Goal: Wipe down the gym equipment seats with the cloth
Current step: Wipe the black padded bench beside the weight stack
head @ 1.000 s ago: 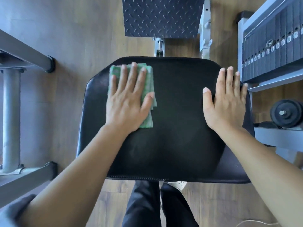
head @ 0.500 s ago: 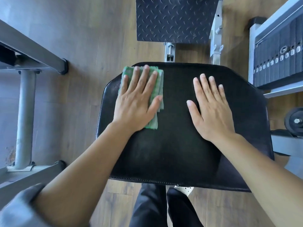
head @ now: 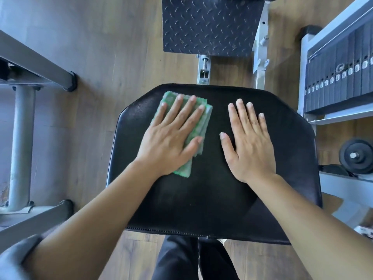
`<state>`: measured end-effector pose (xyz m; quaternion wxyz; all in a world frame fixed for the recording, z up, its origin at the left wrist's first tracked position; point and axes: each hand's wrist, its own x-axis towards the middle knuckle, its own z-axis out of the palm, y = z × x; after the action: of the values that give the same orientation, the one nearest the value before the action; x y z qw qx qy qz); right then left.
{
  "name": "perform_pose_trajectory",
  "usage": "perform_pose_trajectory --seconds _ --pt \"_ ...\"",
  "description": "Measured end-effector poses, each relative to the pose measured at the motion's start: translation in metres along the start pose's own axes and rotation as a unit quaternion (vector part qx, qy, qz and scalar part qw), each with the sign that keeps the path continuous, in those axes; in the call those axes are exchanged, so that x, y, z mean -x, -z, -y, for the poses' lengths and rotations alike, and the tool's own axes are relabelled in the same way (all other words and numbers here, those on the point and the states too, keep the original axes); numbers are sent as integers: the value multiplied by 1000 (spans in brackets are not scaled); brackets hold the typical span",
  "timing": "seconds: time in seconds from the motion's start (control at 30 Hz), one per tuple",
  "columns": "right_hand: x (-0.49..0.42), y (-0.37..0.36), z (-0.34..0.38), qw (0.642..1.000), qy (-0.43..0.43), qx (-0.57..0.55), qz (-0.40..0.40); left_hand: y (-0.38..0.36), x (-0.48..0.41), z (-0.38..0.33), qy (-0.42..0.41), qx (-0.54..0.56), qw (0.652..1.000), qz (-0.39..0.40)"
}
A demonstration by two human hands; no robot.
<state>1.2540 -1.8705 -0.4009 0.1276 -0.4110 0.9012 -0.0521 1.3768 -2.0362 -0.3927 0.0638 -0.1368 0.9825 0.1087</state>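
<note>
Green cloth (head: 198, 126) under flat left hand (head: 169, 142) on black seat (head: 201, 199)

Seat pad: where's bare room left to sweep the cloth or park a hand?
Bare: near middle of the seat, down to the stitched front edge; also the strip right of the right hand. Crowded: far left, where the left hand presses the cloth; thumbs leave a narrow gap.

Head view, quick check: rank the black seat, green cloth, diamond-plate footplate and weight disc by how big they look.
1. black seat, by far.
2. diamond-plate footplate, cropped at the frame's top.
3. green cloth, partly under the left hand.
4. weight disc; farther away, so true size unsure.
</note>
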Motion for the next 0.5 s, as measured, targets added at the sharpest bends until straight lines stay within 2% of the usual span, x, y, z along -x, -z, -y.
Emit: perform_pose_trajectory --seconds 0.07,0.2,0.23,0.3,0.4,0.5 --pt "0 0 0 1000 -2 -4 -2 5 15 17 15 -2 1000 -2" --pt "-1 -1 0 1000 -2 -5 -2 4 -20 26 152 3 988 -22" --pt "-1 -1 -1 1000 -2 -3 1 2 -33 16 161 2 987 -19" --pt "0 -1 -1 1000 0 0 2 -2 -43 -7 116 -1 993 -15" --pt "-1 0 -1 1000 4 -9 3 -2 -9 -18 7 -2 1000 -2" --pt "-1 0 -1 1000 -1 -13 -2 4 27 7 17 1 1000 3"
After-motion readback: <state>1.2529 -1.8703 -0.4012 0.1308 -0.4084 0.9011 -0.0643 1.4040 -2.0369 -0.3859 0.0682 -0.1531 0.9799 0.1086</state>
